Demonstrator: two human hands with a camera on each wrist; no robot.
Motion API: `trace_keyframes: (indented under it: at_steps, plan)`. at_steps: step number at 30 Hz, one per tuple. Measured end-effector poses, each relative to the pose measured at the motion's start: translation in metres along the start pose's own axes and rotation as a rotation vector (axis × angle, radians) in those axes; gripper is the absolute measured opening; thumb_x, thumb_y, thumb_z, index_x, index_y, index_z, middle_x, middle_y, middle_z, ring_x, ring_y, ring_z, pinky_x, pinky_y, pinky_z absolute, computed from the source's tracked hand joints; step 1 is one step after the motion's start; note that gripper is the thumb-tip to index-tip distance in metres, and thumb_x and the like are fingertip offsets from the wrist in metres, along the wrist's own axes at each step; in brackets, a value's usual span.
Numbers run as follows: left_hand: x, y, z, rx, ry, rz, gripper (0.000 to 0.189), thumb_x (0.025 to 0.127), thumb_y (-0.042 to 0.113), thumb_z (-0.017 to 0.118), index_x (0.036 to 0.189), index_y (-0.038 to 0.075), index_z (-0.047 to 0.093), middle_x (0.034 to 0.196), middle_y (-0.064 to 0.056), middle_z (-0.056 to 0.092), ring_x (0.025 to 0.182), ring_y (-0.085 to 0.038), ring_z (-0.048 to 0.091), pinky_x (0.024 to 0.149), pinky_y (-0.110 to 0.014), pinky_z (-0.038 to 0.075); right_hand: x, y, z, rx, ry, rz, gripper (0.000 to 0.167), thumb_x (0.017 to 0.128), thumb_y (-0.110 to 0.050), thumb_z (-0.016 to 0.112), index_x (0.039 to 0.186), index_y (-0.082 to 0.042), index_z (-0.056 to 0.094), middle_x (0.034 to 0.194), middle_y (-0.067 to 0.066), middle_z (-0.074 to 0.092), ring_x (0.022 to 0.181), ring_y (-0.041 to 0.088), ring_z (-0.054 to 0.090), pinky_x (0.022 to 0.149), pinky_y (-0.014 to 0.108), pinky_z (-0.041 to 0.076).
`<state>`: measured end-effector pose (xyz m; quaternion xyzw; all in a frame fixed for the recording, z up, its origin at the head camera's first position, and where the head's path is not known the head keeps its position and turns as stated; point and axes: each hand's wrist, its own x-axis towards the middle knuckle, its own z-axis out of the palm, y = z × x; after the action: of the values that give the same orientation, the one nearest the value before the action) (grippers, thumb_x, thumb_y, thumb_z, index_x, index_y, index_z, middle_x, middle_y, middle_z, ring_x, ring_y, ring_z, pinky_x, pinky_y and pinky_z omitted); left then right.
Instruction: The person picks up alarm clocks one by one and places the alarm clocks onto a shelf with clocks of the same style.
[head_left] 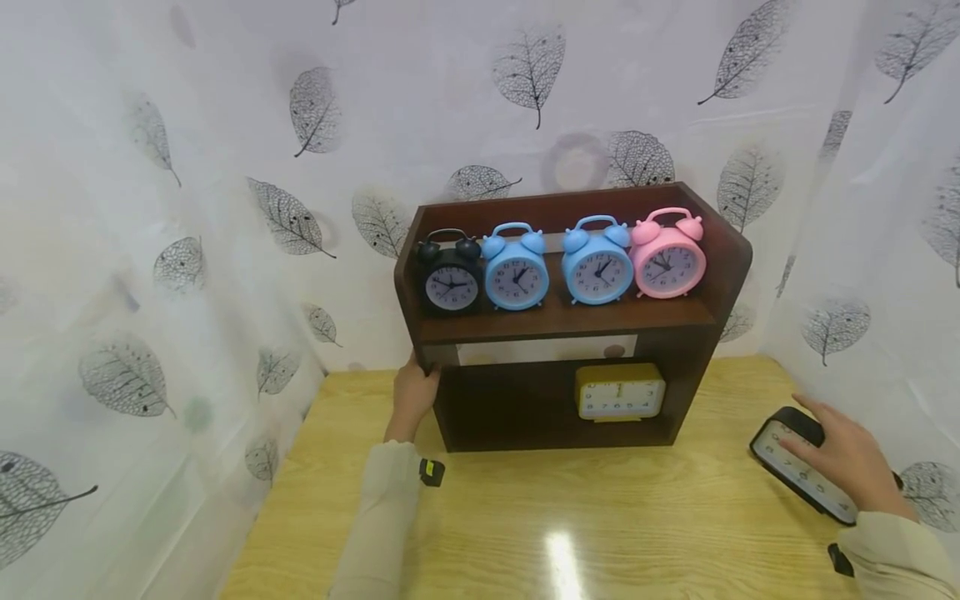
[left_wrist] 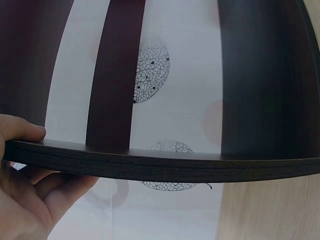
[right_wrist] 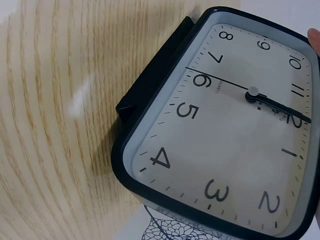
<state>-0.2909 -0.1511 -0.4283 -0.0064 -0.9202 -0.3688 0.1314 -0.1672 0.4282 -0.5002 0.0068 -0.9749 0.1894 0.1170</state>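
A dark brown two-tier shelf (head_left: 555, 328) stands on the table. My left hand (head_left: 415, 398) grips the edge of its left side panel (left_wrist: 165, 167), thumb on one face and fingers on the other. At the right, my right hand (head_left: 851, 454) holds a black rectangular clock (head_left: 798, 469), tilted close over the table. The thumb lies across the front and the fingers go behind the casing. In the right wrist view the black clock's white dial (right_wrist: 240, 135) and its foot (right_wrist: 155, 75) show, but only a fingertip of the hand at the right edge.
On the upper tier stand a black twin-bell alarm clock (head_left: 452, 287), two blue ones, left (head_left: 516, 279) and right (head_left: 598, 275), and a pink one (head_left: 667, 262). A yellow rectangular clock (head_left: 619, 392) sits at the lower right. Leaf-patterned sheeting (head_left: 420, 100) surrounds the wooden table (head_left: 600, 517).
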Motion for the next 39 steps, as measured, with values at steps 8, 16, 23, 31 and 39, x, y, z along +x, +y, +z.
trace_keyframes:
  at_steps: [8,16,23,31,39]
  plan:
    - [0.000,0.001,-0.001,-0.001,-0.003,0.002,0.046,0.090,0.023,0.051,0.128,-0.002,0.048,0.106,-0.033,0.063,0.098,-0.047,0.061,0.081,-0.056,0.048,0.004,0.005,0.003,-0.057,-0.131,0.087,0.091,0.082,-0.047,0.067,0.144,0.004,0.025,0.123,0.045,0.043,0.096,0.059,0.050,0.067,0.059,0.043]
    - [0.000,0.001,-0.001,0.000,0.003,0.009,0.047,0.090,0.022,0.051,0.129,-0.004,0.048,0.105,-0.033,0.064,0.095,-0.046,0.063,0.078,-0.055,0.049,0.007,0.006,-0.001,-0.041,-0.165,0.069,0.078,0.085,-0.041,0.065,0.137,0.008,0.034,0.124,0.043,0.044,0.096,0.057,0.052,0.065,0.055,0.045]
    - [-0.001,0.002,-0.001,0.001,0.009,0.016,0.044,0.089,0.022,0.051,0.125,-0.003,0.050,0.102,-0.033,0.064,0.091,-0.046,0.063,0.076,-0.056,0.049,0.009,0.003,-0.003,-0.024,-0.171,0.042,0.064,0.086,-0.032,0.066,0.131,0.008,0.043,0.124,0.041,0.046,0.097,0.055,0.053,0.067,0.055,0.045]
    - [-0.001,0.003,-0.003,-0.005,0.003,0.013,0.042,0.090,0.021,0.052,0.125,-0.003,0.050,0.103,-0.032,0.065,0.091,-0.045,0.064,0.076,-0.054,0.050,0.010,0.002,-0.003,-0.008,-0.182,0.020,0.062,0.085,-0.029,0.068,0.131,0.005,0.044,0.124,0.040,0.047,0.098,0.057,0.052,0.069,0.059,0.044]
    - [-0.001,0.003,-0.003,-0.010,0.002,0.016,0.040,0.091,0.020,0.053,0.124,-0.002,0.051,0.104,-0.032,0.065,0.091,-0.045,0.064,0.075,-0.054,0.050,0.012,0.003,-0.003,0.018,-0.205,0.005,0.066,0.083,-0.032,0.069,0.132,0.005,0.044,0.125,0.040,0.047,0.100,0.057,0.051,0.070,0.059,0.044]
